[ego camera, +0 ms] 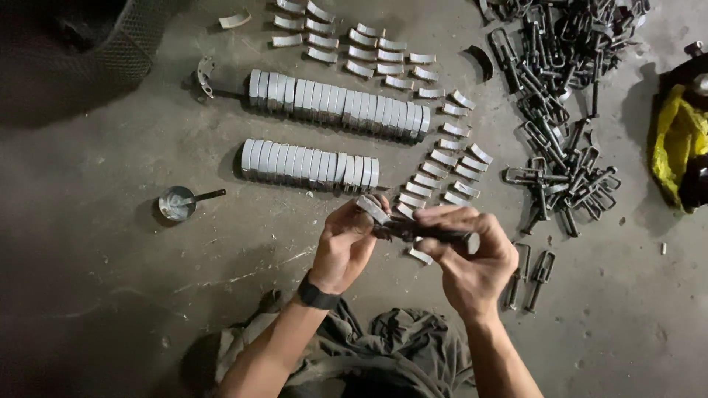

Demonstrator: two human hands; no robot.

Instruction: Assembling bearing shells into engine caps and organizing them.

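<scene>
The grey concrete floor (110, 243) carries everything here. At the upper right lies a big heap of dark metal clips (560, 96), and at the right edge there is a yellow bag (675, 147). In the middle, two long rows of silver curved shells (335, 103) stand packed side by side, the upper row longer than the lower row (310, 163). Loose shells (442, 158) lie spread in lines between the rows and the heap. The left hand (343, 247), with a black wristband (316, 295), grasps one silver shell (372, 210) with its fingers. The right hand (472, 258) is clenched around a dark metal clip (435, 234), just beside that shell, above the person's lap. A small round tin with a brush (177, 203) stands at the left, well apart.
</scene>
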